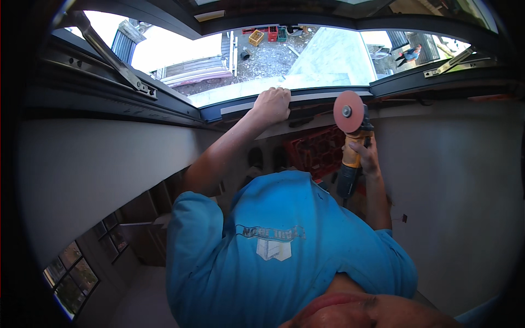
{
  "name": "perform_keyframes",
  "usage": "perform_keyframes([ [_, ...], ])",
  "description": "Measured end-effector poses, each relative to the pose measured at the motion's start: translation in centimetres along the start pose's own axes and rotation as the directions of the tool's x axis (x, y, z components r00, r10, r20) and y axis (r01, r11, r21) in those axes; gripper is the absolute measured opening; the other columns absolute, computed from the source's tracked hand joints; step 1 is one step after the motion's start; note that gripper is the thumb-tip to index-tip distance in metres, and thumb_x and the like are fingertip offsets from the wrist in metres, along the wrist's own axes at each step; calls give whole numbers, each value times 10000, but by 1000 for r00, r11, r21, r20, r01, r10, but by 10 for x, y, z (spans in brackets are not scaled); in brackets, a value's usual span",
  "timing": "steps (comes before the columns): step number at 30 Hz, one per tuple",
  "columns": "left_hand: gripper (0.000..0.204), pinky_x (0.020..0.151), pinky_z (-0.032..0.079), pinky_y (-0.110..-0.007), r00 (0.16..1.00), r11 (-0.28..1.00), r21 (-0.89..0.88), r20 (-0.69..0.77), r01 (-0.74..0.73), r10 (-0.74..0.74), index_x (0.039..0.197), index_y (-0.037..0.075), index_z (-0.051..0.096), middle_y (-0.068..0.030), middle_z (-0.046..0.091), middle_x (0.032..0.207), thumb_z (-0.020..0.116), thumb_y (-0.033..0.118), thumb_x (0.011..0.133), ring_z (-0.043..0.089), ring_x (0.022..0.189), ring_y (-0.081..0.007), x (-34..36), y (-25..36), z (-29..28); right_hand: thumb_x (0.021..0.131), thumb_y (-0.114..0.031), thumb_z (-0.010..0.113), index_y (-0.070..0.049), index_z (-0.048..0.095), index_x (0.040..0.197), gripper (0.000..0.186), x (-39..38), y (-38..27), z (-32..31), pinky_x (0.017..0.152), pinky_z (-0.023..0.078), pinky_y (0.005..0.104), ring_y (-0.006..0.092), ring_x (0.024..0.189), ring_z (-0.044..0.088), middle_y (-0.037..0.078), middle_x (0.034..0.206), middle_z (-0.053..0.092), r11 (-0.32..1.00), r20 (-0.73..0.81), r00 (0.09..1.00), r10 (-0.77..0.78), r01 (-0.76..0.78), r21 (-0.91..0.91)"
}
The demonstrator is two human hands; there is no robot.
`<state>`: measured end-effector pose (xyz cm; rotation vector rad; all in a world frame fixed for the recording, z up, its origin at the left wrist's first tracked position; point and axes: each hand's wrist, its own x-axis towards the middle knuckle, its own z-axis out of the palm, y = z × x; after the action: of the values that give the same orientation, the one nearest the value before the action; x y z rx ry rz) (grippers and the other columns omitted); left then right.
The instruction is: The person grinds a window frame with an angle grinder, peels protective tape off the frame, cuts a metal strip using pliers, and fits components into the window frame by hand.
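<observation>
My left hand [273, 104] rests on the lower rail of a dark window frame [229, 113], its fingers curled over the rail's outer edge. Held up on the right is a yellow and black angle grinder [350, 158], with my right hand [367, 153] wrapped round its body. A round reddish disc [348, 112] sits on the grinder's head, its flat face toward me, beside the frame and apart from it. Whether the disc is spinning cannot be told. The grinder's black rear end points down past my shirt.
Below the window stands a red crate [317, 150], near my feet. Metal stay arms [112, 54] join the sash to the frame at either side. Outside, far below, are a yellow crate [256, 37], a pale roof [333, 54] and a person [410, 54].
</observation>
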<state>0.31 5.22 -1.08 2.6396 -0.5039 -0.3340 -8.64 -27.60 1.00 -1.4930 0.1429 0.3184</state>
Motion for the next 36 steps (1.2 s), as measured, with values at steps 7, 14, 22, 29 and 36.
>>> perform_keyframes([
  [7,374,854,530,-520,997,985,-159,24,72,-69,1136,-35,510,-268,655,1053,651,153,845,662,990,-437,-40,-26,-2,771,-52,749,-51,447,1324,631,-6,6,8,786,607,376,224,866,691,113,1081,617,994,-83,997,-5,14,111],
  [14,423,716,508,-420,988,806,-582,-26,109,-152,1050,14,528,-164,638,829,592,429,1005,691,830,-311,-63,-33,43,783,-51,744,-65,451,1358,646,-10,-3,22,808,582,360,191,925,666,93,1108,608,989,-108,989,-104,114,90],
  [22,355,607,386,-224,930,3,-986,158,168,-331,1020,120,573,40,503,794,425,434,1094,469,690,-48,-21,4,107,805,-76,729,-45,527,1263,501,-11,1,14,824,562,335,159,932,651,66,1077,615,997,-48,996,-71,73,36],
  [29,463,638,449,-272,928,-168,-980,160,108,-337,1105,76,598,-9,557,842,386,488,1089,522,706,-108,-13,48,134,807,-71,725,-41,526,1248,485,-11,1,9,786,575,337,170,884,672,80,1068,618,998,-53,998,-31,33,45],
  [36,593,559,437,-299,903,-387,-895,339,223,-263,910,110,522,-28,507,713,293,640,1046,498,592,-148,-6,71,159,818,-68,731,-48,502,1270,508,-5,-3,5,790,573,340,179,887,673,86,1056,617,999,-3,999,-35,35,-4],
])
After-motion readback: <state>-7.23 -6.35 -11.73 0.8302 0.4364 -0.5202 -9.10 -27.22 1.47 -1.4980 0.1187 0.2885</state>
